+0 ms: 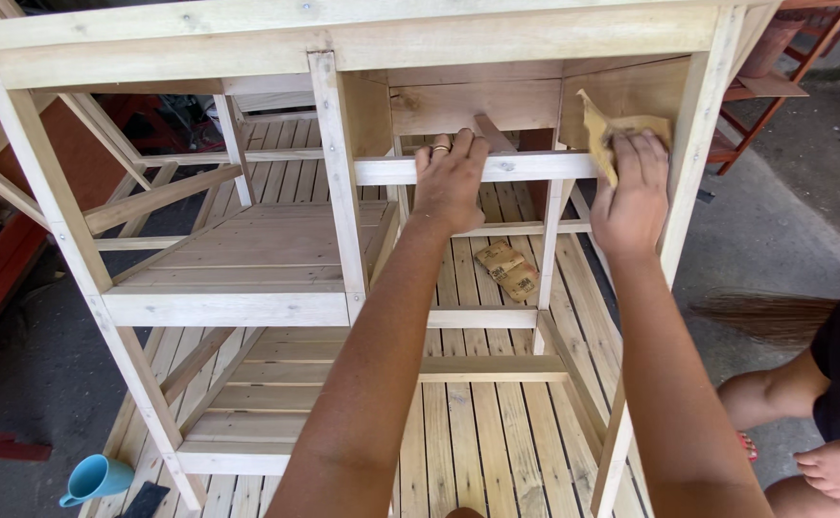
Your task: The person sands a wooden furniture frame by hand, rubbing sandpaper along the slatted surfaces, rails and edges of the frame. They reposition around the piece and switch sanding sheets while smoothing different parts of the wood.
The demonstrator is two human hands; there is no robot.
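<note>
1. Right hand (634, 192) presses a folded sandpaper (604, 136) sheet against the inner panel (631, 96) beside the right post (693, 144); fingers closed flat on the sheet.
2. Left hand (449, 177) clasps the crossbar (525, 168), fingers curled over it, ring visible.
3. Risk: the sheet's free corner sticks up, so it may crease or slip from the hand.
4. Risk: knuckles sit close to the post; a stroke could scrape them on raw wood.
5. Spare sandpaper (508, 269) lies on the slats (468, 422) below; a second person (823, 403) sits near.

A pale wooden frame (343, 240) of rails and slatted shelves is seen across the frame. Folded sandpaper pieces (507, 269) are laid on its lower slats, right of centre.
</note>
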